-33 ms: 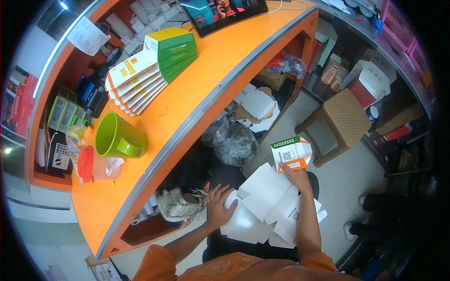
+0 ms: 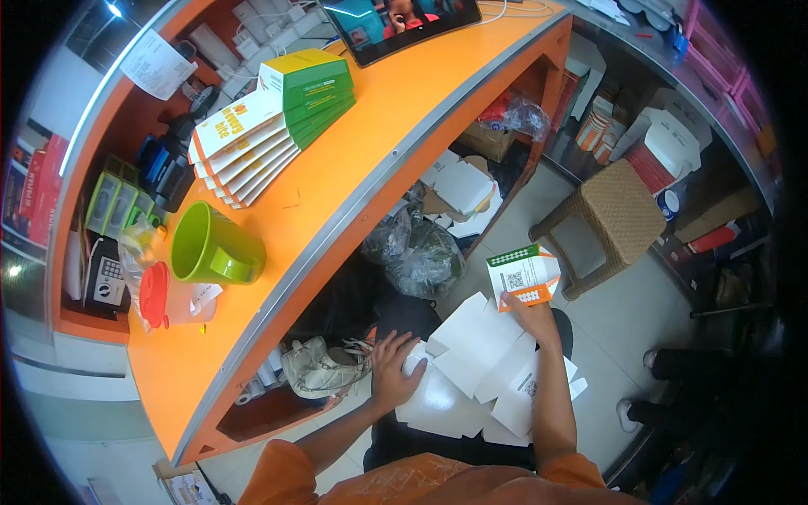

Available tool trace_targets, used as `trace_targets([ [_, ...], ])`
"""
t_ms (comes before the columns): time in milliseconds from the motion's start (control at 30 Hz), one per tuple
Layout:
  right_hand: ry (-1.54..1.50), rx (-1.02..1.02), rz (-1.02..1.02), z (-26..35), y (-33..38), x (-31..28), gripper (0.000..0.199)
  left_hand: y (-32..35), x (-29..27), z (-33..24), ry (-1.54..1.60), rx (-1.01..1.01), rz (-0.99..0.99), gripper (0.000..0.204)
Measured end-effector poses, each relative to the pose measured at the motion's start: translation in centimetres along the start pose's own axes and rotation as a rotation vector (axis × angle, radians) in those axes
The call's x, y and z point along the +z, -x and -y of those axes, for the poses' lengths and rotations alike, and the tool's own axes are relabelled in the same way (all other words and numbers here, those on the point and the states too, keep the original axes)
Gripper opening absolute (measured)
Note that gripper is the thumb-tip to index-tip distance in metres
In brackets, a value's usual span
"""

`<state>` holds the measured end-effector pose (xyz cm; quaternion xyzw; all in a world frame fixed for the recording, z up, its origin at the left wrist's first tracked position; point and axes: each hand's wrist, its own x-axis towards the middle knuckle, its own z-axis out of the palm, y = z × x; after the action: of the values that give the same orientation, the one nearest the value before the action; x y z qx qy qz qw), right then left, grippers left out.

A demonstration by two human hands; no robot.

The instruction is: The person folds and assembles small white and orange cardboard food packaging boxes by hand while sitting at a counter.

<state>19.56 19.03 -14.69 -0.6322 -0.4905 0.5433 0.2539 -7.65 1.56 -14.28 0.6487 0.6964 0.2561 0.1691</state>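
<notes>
Flat white cardboard box blanks (image 2: 475, 345) lie unfolded across my lap, with tabs and creased flaps spread out. My left hand (image 2: 394, 370) rests at their left edge, fingers apart, the thumb against a white flap. In my right hand (image 2: 534, 320) is a small printed carton (image 2: 523, 273), white with green and orange ends and a square code. The fingers grip its lower edge; those beneath it are hidden. On the orange counter (image 2: 337, 160) to the left, several folded cartons (image 2: 252, 143) lie fanned in an overlapping row.
A green mug (image 2: 215, 244) and a red-lidded plastic container (image 2: 160, 295) stand on the counter; a tablet (image 2: 404, 25) is at its far end. Plastic bags (image 2: 421, 252) and a pale handbag (image 2: 316, 370) sit underneath. A woven stool (image 2: 619, 215) stands right, near another person's legs (image 2: 682, 387).
Only the picture on the tablet differs slightly. Both hands and the cardboard are where they were.
</notes>
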Motion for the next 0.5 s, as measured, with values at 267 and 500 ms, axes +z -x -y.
trace_targets([
  [267, 0.072, 0.062, 0.025, -0.4, -0.5, 0.0, 0.07, 0.0, 0.0, 0.1, 0.012, 0.0, 0.005, 0.045],
  [500, 0.06, 0.037, 0.012, -1.0, -0.7, 0.0, 0.067, 0.0, -0.1, 0.0, 0.017, -0.009, 0.02, 0.046],
])
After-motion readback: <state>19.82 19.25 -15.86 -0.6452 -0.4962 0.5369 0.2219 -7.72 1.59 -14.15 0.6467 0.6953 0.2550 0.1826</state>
